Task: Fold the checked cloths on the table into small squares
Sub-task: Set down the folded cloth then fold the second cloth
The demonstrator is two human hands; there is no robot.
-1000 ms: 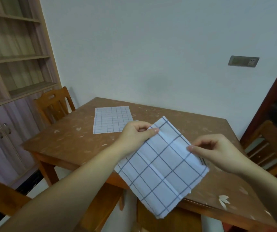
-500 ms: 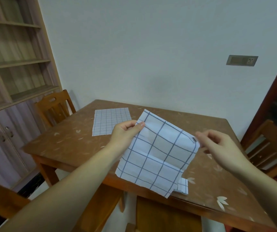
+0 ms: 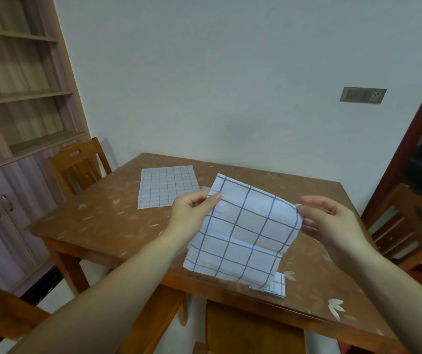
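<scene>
Checked cloth point(image 3: 243, 231) held above table point(image 3: 97, 226) near edge; left hand point(image 3: 192, 213) pinches top corner, right hand point(image 3: 332, 221) pinches right edge.

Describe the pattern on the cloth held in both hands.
White cloth with a dark blue grid of large checks; head view.

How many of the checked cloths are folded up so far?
One looks done: a small folded cloth lies at the near table edge. One is in hand: the left hand and right hand hold the big-checked cloth up, partly unfolded. One is left: the fine-checked cloth lies flat farther back.
</scene>
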